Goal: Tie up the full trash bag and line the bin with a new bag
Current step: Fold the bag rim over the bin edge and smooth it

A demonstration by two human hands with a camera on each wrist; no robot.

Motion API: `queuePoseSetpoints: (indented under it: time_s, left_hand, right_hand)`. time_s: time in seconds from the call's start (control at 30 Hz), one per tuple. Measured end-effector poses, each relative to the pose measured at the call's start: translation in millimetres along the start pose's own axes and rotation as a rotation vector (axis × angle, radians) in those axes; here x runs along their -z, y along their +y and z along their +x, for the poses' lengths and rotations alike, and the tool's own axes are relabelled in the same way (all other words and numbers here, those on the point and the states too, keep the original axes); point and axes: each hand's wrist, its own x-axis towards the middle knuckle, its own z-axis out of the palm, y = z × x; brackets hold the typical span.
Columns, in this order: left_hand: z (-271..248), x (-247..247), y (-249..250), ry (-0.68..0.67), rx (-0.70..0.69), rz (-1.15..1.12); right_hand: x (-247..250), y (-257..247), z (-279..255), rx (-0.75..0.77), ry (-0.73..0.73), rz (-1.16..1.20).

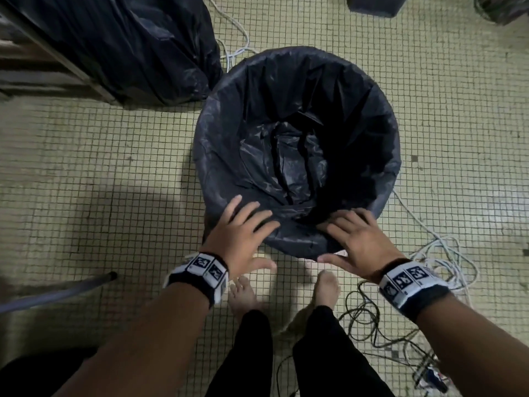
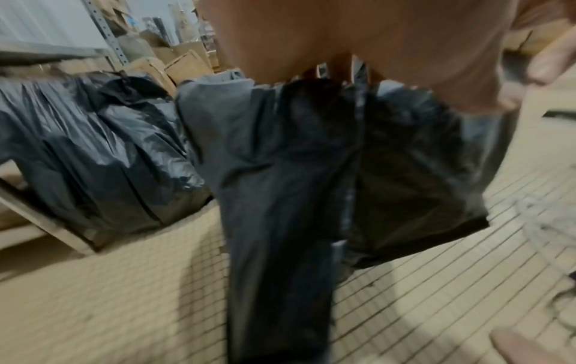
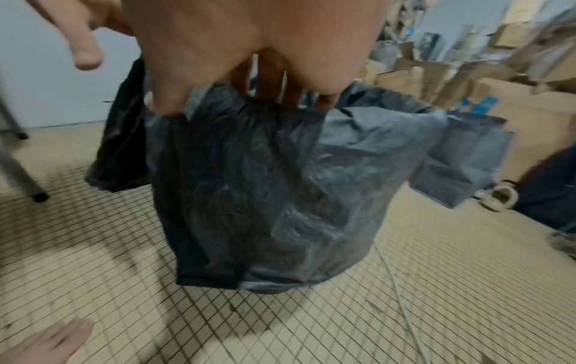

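A round bin (image 1: pixel 286 57) stands on the tiled floor, lined with a fresh black bag (image 1: pixel 297 156) whose edge folds over the rim and hangs down the outside (image 3: pixel 265 197). My left hand (image 1: pixel 243 224) lies with straight, spread fingers on the near-left rim, thumb free. My right hand (image 1: pixel 355 236) presses its fingers (image 3: pixel 271 74) on the near-right rim, its thumb off the plastic. In the left wrist view the bag's overhang (image 2: pixel 280 172) drapes below my palm (image 2: pixel 358 37). The full black trash bag (image 1: pixel 128 44) sits at the back left against a shelf; its top is out of view.
White cables (image 1: pixel 440 262) and black cables (image 1: pixel 369 319) lie tangled on the floor right of the bin. My bare feet (image 1: pixel 243 293) stand just before it. A metal leg (image 1: pixel 57 293) slants in at the left. Cardboard boxes (image 3: pixel 498 86) are stacked behind.
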Motion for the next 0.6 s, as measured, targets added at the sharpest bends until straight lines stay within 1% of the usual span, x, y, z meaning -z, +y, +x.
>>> queuePoseSetpoints:
  time_s: [0.1,0.17,0.23,0.3,0.37,0.5,0.6]
  left_hand:
    - [14.4,-9.6,41.9,0.038,0.060,-0.097]
    - [27.3,-15.5,65.8,0.092,0.114,-0.185]
    - [40.2,-21.8,82.4,0.178,0.164,-0.263]
    - [50.9,-29.6,90.3,0.254,0.219,-0.286]
    - [55.4,-38.0,89.7,0.323,0.244,-0.260]
    - [45.1,-47.8,73.3,0.433,0.191,-0.174]
    - [28.6,-45.1,53.5,0.428,0.197,-0.173]
  right_hand:
    - [-1.0,19.9,-15.0,-0.075,0.141,0.022]
    - [-2.5,32.9,-19.4,-0.113,0.211,0.019]
    - [-5.1,42.6,-19.4,-0.109,0.256,0.007]
    - [-9.3,47.2,-17.7,-0.094,0.281,-0.008]
    - [-15.1,46.3,-16.1,-0.096,0.315,-0.012]
    - [-23.8,31.5,-14.2,-0.131,0.335,0.016]
    - [-29.7,9.7,-9.6,-0.162,0.305,0.015]
